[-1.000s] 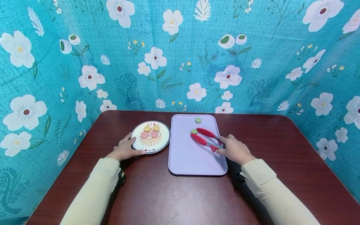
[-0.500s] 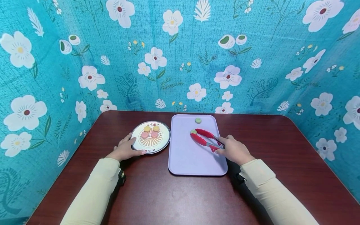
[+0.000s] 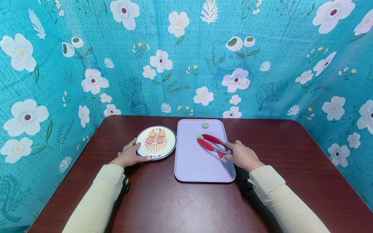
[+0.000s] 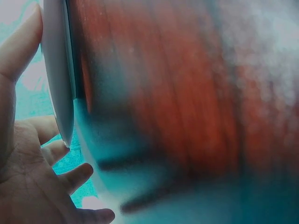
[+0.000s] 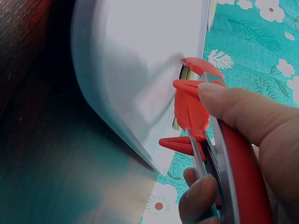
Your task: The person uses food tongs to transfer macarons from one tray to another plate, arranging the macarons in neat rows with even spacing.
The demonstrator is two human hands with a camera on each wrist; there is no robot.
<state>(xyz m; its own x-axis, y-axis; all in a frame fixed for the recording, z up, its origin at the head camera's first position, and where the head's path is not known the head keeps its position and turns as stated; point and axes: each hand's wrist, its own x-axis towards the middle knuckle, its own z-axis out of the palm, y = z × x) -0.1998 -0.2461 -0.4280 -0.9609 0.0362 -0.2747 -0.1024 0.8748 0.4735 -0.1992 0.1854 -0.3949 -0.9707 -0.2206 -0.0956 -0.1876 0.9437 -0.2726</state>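
My left hand (image 3: 128, 154) rests at the left rim of a round white plate (image 3: 142, 152), its thumb on the near edge and its fingers spread along the side. In the left wrist view the plate (image 4: 58, 70) appears edge-on against the thumb. Two yellow and two pink round cookies (image 3: 160, 139) lie on the plate. My right hand (image 3: 244, 155) grips red-tipped metal tongs (image 3: 207, 145) over the lilac tray (image 3: 198, 168). The tong tips flank a small green cookie (image 3: 199, 137), partly hidden by them. Another green cookie (image 3: 205, 125) lies near the tray's far edge.
The tray stands just right of the plate, mid-table. Both are on a dark red-brown wooden table (image 3: 163, 207). A turquoise floral cloth (image 3: 186, 64) hangs behind the table and along both sides.
The tong tips have shifted slightly left and drawn a little closer about the nearer green cookie, which has edged left. The left hand and plate hold still.
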